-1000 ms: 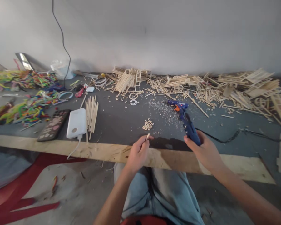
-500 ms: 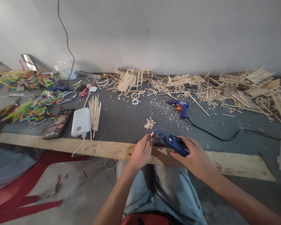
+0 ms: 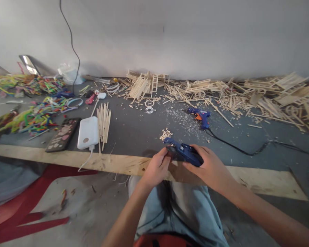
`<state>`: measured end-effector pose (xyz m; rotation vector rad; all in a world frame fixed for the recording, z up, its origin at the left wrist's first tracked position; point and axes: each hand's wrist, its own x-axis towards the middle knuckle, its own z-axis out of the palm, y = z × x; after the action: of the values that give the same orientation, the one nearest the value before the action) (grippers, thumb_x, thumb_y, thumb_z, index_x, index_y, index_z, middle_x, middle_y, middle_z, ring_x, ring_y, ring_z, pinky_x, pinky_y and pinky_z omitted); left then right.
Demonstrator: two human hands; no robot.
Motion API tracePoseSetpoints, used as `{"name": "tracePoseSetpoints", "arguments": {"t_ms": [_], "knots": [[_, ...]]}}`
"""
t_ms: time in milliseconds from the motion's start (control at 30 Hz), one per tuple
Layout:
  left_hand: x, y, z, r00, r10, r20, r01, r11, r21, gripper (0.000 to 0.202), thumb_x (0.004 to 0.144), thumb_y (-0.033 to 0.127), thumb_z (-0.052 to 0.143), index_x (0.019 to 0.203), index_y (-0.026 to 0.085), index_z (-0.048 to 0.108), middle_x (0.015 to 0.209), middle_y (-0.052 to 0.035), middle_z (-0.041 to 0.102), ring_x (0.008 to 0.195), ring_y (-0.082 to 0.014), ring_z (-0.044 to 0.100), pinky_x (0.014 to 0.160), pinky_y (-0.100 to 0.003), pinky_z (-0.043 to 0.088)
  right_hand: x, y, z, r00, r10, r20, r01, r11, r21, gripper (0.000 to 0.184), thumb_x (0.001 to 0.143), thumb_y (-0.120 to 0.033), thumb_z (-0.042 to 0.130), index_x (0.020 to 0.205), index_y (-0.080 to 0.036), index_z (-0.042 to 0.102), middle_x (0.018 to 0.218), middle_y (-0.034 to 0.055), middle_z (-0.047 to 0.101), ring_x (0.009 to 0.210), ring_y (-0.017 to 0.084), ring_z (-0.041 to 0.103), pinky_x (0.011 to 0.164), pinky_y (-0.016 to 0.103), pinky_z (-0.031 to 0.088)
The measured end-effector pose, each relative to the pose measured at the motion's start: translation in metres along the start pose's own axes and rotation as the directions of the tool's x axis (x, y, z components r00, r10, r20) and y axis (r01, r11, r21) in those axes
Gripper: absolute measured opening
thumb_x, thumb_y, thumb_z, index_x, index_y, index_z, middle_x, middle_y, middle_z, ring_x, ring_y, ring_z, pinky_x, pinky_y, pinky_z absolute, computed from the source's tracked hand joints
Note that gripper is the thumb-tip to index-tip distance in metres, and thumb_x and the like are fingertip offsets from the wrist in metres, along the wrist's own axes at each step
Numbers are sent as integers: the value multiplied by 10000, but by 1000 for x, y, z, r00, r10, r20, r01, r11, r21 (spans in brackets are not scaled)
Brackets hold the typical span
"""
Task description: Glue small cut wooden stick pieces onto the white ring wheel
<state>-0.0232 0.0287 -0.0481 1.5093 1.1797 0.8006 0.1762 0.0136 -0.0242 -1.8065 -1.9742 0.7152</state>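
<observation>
My right hand (image 3: 211,168) is wrapped round a blue hand cutter (image 3: 183,153), held just above the table's wooden front edge (image 3: 67,158). My left hand (image 3: 156,169) is pinched closed at the cutter's head, where it holds a small wooden stick piece that barely shows. A little pile of short cut stick pieces (image 3: 165,133) lies on the dark tabletop just beyond the cutter. A blue and orange glue gun (image 3: 199,116) rests farther back to the right, with its black cord (image 3: 247,149) trailing off right.
A bundle of long sticks (image 3: 103,121), a white power bank (image 3: 87,133) and a phone (image 3: 63,133) lie at left. Coloured pipe cleaners (image 3: 33,116) cover the far left. Stick-built models and scraps (image 3: 144,84) line the wall. Two white rings (image 3: 149,109) lie mid-table.
My right hand drew the blue cutter back from beside the glue gun to the front edge. My left hand brought its stick piece up to the cutter's head.
</observation>
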Motion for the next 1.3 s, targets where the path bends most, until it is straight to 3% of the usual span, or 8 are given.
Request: {"name": "tracePoseSetpoints", "arguments": {"t_ms": [367, 600, 767, 967, 1067, 1300], "knots": [[2, 3, -1, 999, -29, -24, 28, 998, -62, 252, 935, 355, 349, 816, 188, 494, 713, -7, 564, 658, -136, 521, 666, -250, 421, 9, -14, -1, 996, 50, 78, -39, 991, -131, 369, 802, -502, 571, 1058, -240, 617, 1010, 81, 671, 916, 281, 641, 692, 336, 446], [4, 1, 2, 998, -4, -70, 4, 1000, 3, 285, 955, 348, 324, 750, 197, 451, 665, 12, 534, 638, -127, 501, 631, -247, 376, 19, -21, -3, 987, 111, 119, -88, 979, -185, 397, 790, -563, 553, 922, -196, 627, 875, 91, 700, 791, 277, 653, 610, 329, 415], [5, 1, 3, 997, -20, -79, 22, 999, 32, 305, 959, 356, 298, 733, 203, 434, 661, 13, 535, 629, -128, 489, 622, -254, 356, 30, -25, -8, 973, 84, 214, -18, 956, -294, 420, 831, -587, 467, 773, -206, 636, 768, 104, 702, 696, 271, 650, 533, 322, 349], [10, -2, 5, 992, -99, -79, 100, 995, 5, 299, 941, 367, 313, 699, 214, 398, 600, 22, 494, 583, -134, 474, 592, -258, 347, 41, -27, -11, 952, 89, 294, 23, 934, -357, 494, 860, -599, 406, 731, -203, 672, 741, 121, 712, 664, 258, 661, 525, 314, 337], [13, 0, 3, 991, -104, -78, 105, 994, 7, 312, 937, 389, 312, 711, 208, 427, 582, 26, 483, 579, -133, 473, 597, -255, 347, 45, -22, -9, 947, 141, 290, -19, 921, -388, 532, 862, -615, 374, 728, -206, 686, 734, 116, 713, 681, 263, 666, 531, 309, 345], [14, 0, 1, 991, -122, -61, 118, 991, -57, 317, 938, 417, 323, 866, 183, 524, 584, 39, 456, 564, -120, 433, 577, -246, 327, 45, -9, -10, 937, 214, 276, -74, 894, -441, 531, 858, -624, 369, 768, -202, 679, 767, 113, 715, 739, 290, 670, 538, 304, 344]]}}
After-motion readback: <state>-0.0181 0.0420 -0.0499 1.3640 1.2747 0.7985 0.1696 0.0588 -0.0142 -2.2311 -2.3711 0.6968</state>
